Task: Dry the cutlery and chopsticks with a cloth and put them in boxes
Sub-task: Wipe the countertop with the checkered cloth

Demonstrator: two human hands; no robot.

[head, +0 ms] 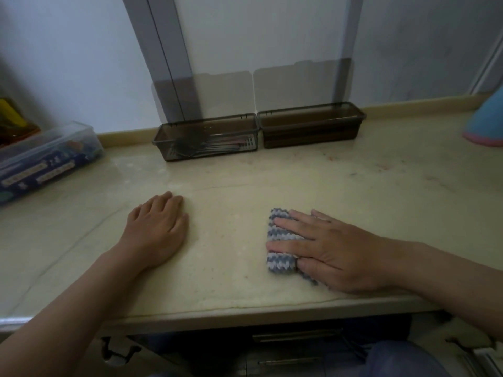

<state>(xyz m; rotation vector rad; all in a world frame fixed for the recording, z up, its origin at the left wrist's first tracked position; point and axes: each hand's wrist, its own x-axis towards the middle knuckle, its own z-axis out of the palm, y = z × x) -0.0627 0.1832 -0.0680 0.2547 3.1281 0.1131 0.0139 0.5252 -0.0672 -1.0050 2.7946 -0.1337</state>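
Observation:
Two smoky translucent boxes stand side by side at the back of the beige table (245, 191), lids raised against the wall. The left box (163, 144) holds cutlery, with handles and a flat utensil showing through its wall. What lies in the right box (310, 129) I cannot make out. A folded blue-and-white striped cloth (281, 261) lies near the front edge. My right hand (329, 248) rests flat on the cloth with straight fingers. My left hand (156, 229) lies palm down on the bare tabletop, well left of the cloth, holding nothing.
A clear plastic case (46, 159) with dark printed contents lies at the far left. An orange-yellow object (13, 121) stands behind it. A blue and pink object (487, 121) sits at the right edge. A grey post (166, 58) rises behind the boxes.

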